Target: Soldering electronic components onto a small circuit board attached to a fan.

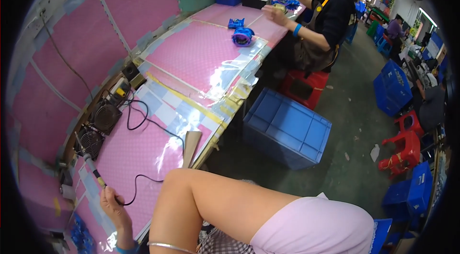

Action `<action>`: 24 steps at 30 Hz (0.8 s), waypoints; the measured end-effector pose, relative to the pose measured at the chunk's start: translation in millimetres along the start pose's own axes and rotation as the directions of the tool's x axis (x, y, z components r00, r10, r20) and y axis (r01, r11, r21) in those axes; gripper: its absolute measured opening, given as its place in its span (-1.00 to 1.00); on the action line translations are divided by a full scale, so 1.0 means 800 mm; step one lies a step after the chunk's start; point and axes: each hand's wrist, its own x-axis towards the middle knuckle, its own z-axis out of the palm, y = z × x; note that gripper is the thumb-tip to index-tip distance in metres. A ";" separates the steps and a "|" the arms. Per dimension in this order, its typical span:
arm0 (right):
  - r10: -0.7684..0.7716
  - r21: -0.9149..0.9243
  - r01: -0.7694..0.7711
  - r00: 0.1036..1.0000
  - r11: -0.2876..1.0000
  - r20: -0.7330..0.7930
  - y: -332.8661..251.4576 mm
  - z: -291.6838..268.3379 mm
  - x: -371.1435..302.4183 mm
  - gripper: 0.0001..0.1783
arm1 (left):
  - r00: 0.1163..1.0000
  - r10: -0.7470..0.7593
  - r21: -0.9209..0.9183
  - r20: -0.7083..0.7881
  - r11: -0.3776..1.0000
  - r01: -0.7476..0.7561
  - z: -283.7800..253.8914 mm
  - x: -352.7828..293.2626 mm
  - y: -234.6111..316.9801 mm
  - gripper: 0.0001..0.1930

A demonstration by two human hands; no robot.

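Your left hand (111,204) grips soldering iron (91,165) by handle; right hand unseen. Light, stiff; hold grip end, cord (143,177) drags.

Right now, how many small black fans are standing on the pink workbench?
2. One fan stands at the back of the bench, the other fan right beside it, nearer the soldering iron in the left hand. More may be hidden.
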 end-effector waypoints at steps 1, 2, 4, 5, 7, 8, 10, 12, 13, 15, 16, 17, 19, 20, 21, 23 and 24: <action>-0.030 -0.026 0.030 1.000 0.999 -0.002 -0.008 -0.009 -0.014 -0.69 | 1.000 0.007 0.027 0.001 1.000 -0.007 -0.001 -0.003 -0.001 -0.64; -0.060 -0.048 0.060 0.998 0.997 -0.002 -0.012 -0.018 -0.023 -0.71 | 1.000 0.017 0.026 0.011 1.000 -0.017 -0.002 -0.005 -0.007 -0.65; -0.141 -0.061 0.142 0.990 0.988 0.024 -0.012 -0.031 -0.033 -0.73 | 0.994 0.071 0.071 0.082 0.995 -0.077 -0.013 -0.004 -0.007 -0.65; -0.183 -0.045 0.185 0.982 0.982 0.052 -0.002 -0.031 -0.022 -0.73 | 0.999 0.028 -0.010 0.039 1.000 -0.027 0.002 -0.004 0.010 -0.63; -0.268 0.011 0.270 0.952 0.963 0.150 0.013 -0.022 0.030 -0.74 | 0.978 0.084 0.124 0.189 0.986 -0.109 0.012 0.011 0.026 -0.61; -0.107 -0.090 0.101 0.992 0.991 -0.062 0.034 -0.044 -0.001 -0.79 | 0.976 -0.027 0.091 0.216 0.996 0.007 0.016 0.010 0.042 -0.61; -0.010 -0.397 -0.218 0.867 0.892 -0.498 0.103 -0.050 -0.082 -0.77 | 0.977 -0.061 0.039 0.205 0.998 0.054 0.042 0.006 0.063 -0.62; 0.384 0.053 -0.412 0.785 0.910 -0.486 0.145 -0.034 -0.091 -0.70 | 0.990 -0.078 -0.072 0.115 0.994 0.087 0.048 -0.003 0.060 -0.64; 0.313 0.033 -0.341 0.814 0.939 -0.490 0.157 -0.017 -0.081 -0.65 | 0.993 -0.048 -0.115 0.107 0.991 0.060 0.055 -0.006 0.064 -0.63; 0.125 -0.164 -0.244 0.843 0.956 -0.523 0.179 -0.013 -0.045 -0.45 | 0.996 -0.013 -0.174 0.093 0.984 0.030 0.063 -0.012 0.071 -0.62; 0.038 -0.192 -0.189 0.800 0.963 -0.598 0.188 -0.021 -0.031 -0.44 | 0.993 -0.046 -0.175 0.105 0.983 0.064 0.066 -0.016 0.075 -0.62; 0.001 -0.018 -0.022 0.653 1.000 -0.757 0.201 -0.030 -0.019 -0.60 | 0.988 -0.076 -0.184 0.134 0.978 0.100 0.076 -0.018 0.079 -0.62; -0.245 -0.272 -0.018 0.377 0.962 -0.893 0.190 -0.064 -0.003 -0.71 | 0.976 -0.099 -0.222 0.196 0.965 0.142 0.083 -0.030 0.092 -0.64; -0.537 -0.571 -0.086 0.249 0.817 -0.806 0.191 -0.083 0.008 -0.75 | 0.957 -0.116 -0.237 0.265 0.954 0.182 0.085 -0.035 0.095 -0.66; -0.584 -0.606 -0.078 0.197 0.792 -0.788 0.186 -0.092 0.011 -0.76 | 0.959 -0.104 -0.237 0.263 0.957 0.168 0.088 -0.039 0.095 -0.66; -0.627 -0.640 -0.077 0.147 0.764 -0.765 0.178 -0.102 0.011 -0.76 | 0.968 -0.062 -0.208 0.243 0.971 0.115 0.086 -0.041 0.099 -0.66; -0.535 -0.542 0.007 0.168 0.840 -0.828 0.184 -0.108 0.005 -0.67 | 0.974 -0.020 -0.170 0.225 0.984 0.059 0.086 -0.040 0.100 -0.66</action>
